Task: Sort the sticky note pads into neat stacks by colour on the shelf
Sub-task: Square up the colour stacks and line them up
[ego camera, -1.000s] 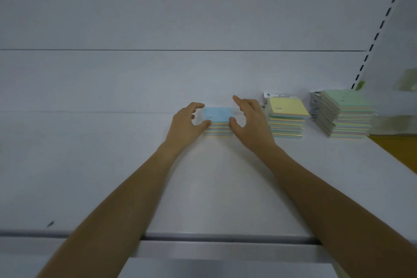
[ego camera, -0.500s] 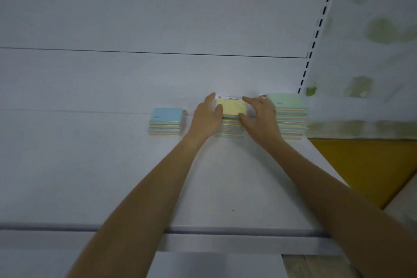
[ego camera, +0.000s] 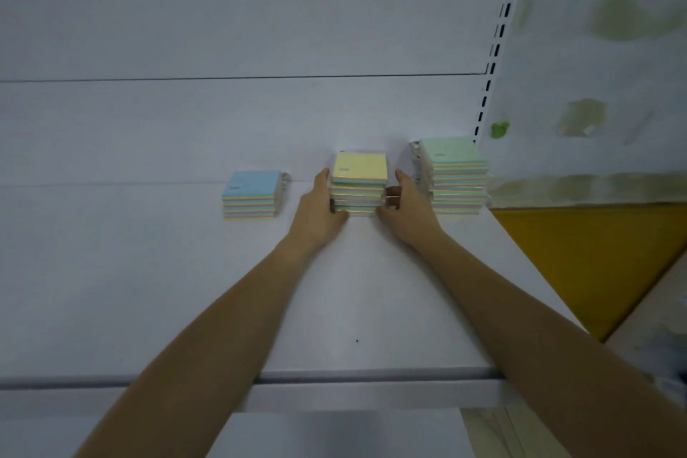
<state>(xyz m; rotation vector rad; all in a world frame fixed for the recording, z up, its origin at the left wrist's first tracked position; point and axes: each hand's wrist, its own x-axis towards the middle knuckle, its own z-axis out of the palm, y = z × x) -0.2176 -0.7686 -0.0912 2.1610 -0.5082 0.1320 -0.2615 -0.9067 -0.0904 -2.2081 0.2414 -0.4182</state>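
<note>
Three stacks of sticky note pads stand in a row near the back of the white shelf [ego camera: 148, 290]. The yellow-topped stack [ego camera: 358, 169] is in the middle, the low blue-topped stack [ego camera: 252, 184] to its left, the taller green-topped stack [ego camera: 451, 152] to its right. My left hand [ego camera: 319, 212] grips the yellow stack's left side, thumb at its front lower corner. My right hand [ego camera: 405, 210] grips its right side, fingers between the yellow and green stacks. Several pads in the yellow stack sit slightly offset.
The shelf's back panel rises behind the stacks, with a slotted upright [ego camera: 494, 48] at the right. The shelf's right end lies just past the green stack, above a yellow floor area [ego camera: 587, 253]. The shelf's front edge [ego camera: 334, 379] runs under my forearms.
Both hands left the blue stack and moved right to the yellow stack, then slid lower down its sides. The view shifted right.
</note>
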